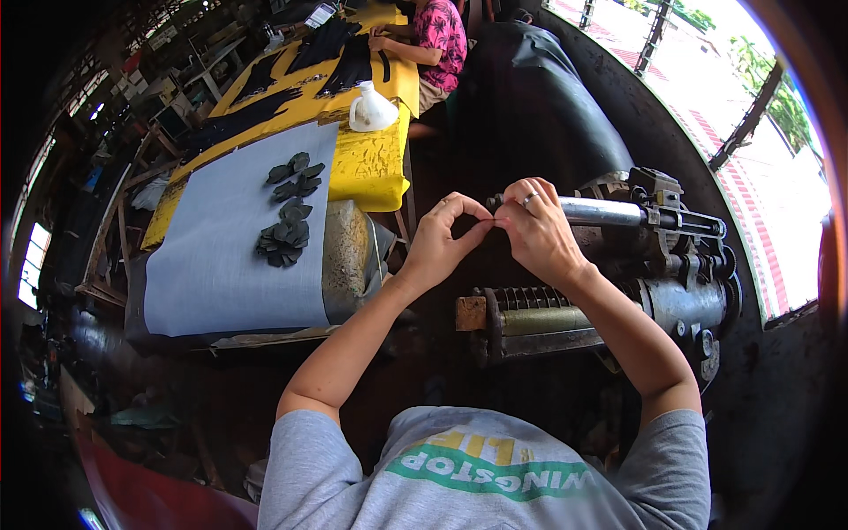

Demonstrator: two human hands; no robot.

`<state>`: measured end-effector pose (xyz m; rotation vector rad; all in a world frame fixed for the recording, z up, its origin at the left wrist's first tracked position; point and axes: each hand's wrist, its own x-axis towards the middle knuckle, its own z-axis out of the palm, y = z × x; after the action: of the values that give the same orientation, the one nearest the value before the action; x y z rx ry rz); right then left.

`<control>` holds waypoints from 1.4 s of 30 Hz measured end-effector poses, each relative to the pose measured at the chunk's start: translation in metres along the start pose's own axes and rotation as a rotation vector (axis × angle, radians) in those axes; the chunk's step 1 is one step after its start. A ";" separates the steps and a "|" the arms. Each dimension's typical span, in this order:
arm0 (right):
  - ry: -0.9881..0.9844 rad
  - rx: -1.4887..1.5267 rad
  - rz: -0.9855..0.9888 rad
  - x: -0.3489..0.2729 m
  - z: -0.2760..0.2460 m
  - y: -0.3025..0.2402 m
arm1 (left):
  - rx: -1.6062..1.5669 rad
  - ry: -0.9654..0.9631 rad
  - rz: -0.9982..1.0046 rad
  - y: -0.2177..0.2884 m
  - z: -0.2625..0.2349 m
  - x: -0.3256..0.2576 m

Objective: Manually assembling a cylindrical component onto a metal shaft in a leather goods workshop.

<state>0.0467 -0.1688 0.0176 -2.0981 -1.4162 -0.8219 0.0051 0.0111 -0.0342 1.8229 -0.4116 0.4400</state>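
My left hand (448,237) and my right hand (541,231) meet fingertip to fingertip in front of me. Each pinches thumb against forefinger, and whatever is between them is too small to make out. A ring shows on a finger of the right hand. Just beyond and to the right of that hand is the metal roller (601,212) of a dark machine (689,296). Below the hands sits the machine's lower bed with a brass-coloured bar (543,320). To the left, several dark leaf-shaped pieces (284,231) lie piled on a grey-blue sheet (199,256).
A worn block (346,252) stands at the sheet's right edge. Beyond, a white jug (371,110) rests on a yellow-covered table (375,163) with dark strips (322,44). A person in a pink patterned shirt (440,35) works there. A large dark roll (556,97) lies behind the machine.
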 end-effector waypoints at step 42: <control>-0.117 0.474 0.673 0.003 -0.012 0.093 | 0.678 -0.162 0.370 0.046 -0.012 0.043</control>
<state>0.1323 -0.2075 0.0235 -2.0444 -0.7505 -0.0842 0.0190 0.0077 0.0281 2.4565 -0.7882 0.7536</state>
